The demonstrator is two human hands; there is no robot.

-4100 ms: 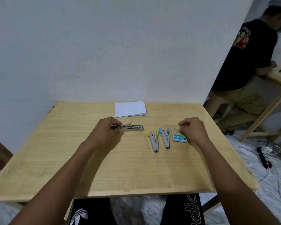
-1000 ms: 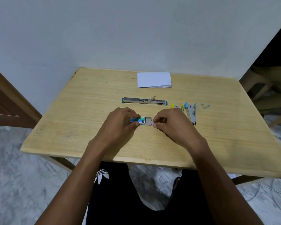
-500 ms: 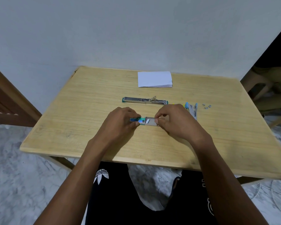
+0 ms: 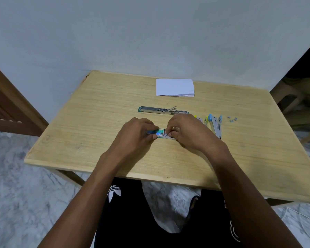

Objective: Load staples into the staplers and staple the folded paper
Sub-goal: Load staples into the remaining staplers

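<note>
While the left hand (image 4: 138, 133) pinches the green-and-blue staple box (image 4: 160, 133) between thumb and curled fingers, the right hand (image 4: 188, 135) meets it from the three o'clock side. Its thumb and forefinger are closed on the pale inner tray (image 4: 170, 137), which sticks out of the box on that side. A small dark strip lies in the tray by those fingertips; whether they grip it too cannot be told. Box and tray sit low over the wooden table (image 4: 97, 140), a little toward six o'clock of its middle, and the hands hide whether they touch the wood.

At twelve o'clock from the hands, and near them, a long stapler (image 4: 163, 110) lies opened out flat, its length running nine to three. Further on at twelve o'clock, by the table's far edge, the folded paper (image 4: 174, 87) rests as a white stack with its open edges toward six o'clock. At two o'clock from the box a blue-tipped stapler (image 4: 216, 126) lies just beside the right hand. A yellow-tipped stapler (image 4: 200, 119) sits between the two, mostly hidden behind the knuckles. A few loose staples (image 4: 232, 119) lie apart from the blue-tipped stapler, at three o'clock from its tip
</note>
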